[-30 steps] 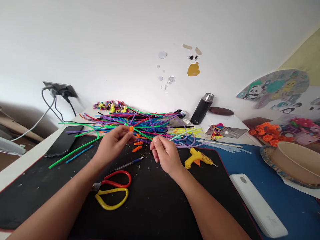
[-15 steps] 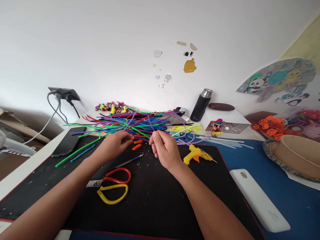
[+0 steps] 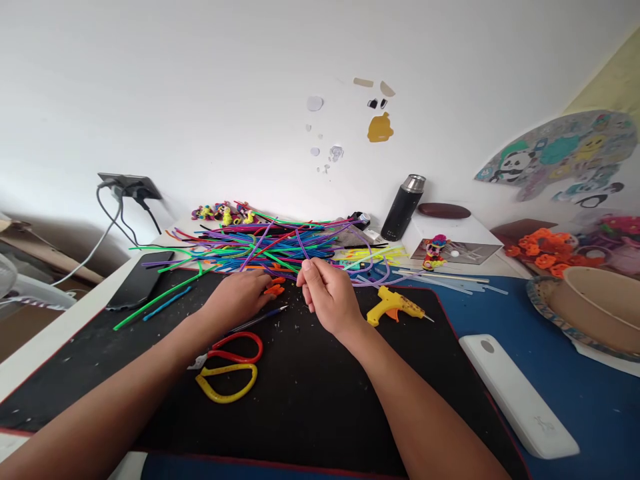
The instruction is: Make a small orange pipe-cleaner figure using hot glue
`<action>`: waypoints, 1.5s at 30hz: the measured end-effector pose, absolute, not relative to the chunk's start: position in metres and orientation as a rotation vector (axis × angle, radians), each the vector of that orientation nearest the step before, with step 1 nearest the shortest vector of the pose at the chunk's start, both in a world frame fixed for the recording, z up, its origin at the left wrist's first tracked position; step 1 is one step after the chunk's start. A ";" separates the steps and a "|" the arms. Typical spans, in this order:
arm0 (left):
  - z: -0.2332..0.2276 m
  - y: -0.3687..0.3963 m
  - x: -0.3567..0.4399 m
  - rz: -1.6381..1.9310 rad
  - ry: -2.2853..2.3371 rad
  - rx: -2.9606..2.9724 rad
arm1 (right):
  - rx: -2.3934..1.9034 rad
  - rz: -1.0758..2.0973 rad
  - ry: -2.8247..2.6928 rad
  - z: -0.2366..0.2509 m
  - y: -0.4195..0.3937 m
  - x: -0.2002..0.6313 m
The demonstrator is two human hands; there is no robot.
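My left hand [image 3: 239, 300] lies low on the black mat [image 3: 310, 407], its fingertips touching small orange pieces [image 3: 274, 289]; whether it grips one is hidden. My right hand [image 3: 327, 297] is just right of it, thumb and fingers pinched on a thin purple strand [image 3: 300, 245] that rises into the pile of coloured pipe cleaners [image 3: 260, 243] behind. A dark pen [image 3: 260, 321] lies between the hands. Scissors with red and yellow handles [image 3: 227, 368] rest beside my left forearm.
A yellow glue gun [image 3: 395, 305] lies right of my right hand, with clear glue sticks [image 3: 450, 280] beyond. A phone [image 3: 140, 287] sits at the left edge, a black flask [image 3: 403, 208] at the back, and a white bar-shaped object [image 3: 517, 395] and a paper bowl [image 3: 595, 313] at the right.
My left hand has come down from above the pile to the mat by the orange pieces. The right hand has shifted slightly left and pinched the purple strand.
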State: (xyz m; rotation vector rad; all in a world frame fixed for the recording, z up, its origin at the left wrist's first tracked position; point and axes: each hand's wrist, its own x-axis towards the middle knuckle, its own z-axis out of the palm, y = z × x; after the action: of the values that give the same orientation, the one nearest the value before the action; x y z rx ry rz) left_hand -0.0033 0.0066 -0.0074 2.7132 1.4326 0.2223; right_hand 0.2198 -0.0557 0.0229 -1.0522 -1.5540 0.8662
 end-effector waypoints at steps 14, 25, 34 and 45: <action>-0.003 0.017 0.003 0.180 1.492 2.823 | -1.054 0.862 -1.549 0.027 -0.057 0.220; -0.007 0.019 0.010 0.321 1.274 2.756 | -1.080 0.832 -1.586 0.022 -0.055 0.219; -0.001 -0.003 -0.003 0.357 1.277 2.496 | -1.107 0.826 -1.604 0.020 -0.054 0.220; -0.002 0.000 -0.022 0.428 1.365 2.513 | -1.117 0.865 -1.623 0.018 -0.053 0.219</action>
State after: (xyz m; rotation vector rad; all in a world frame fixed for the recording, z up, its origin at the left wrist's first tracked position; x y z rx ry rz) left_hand -0.0220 0.0003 -0.0025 2.5128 1.3650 0.4282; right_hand 0.2190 -0.0532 0.0176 -1.1167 -1.6232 0.8645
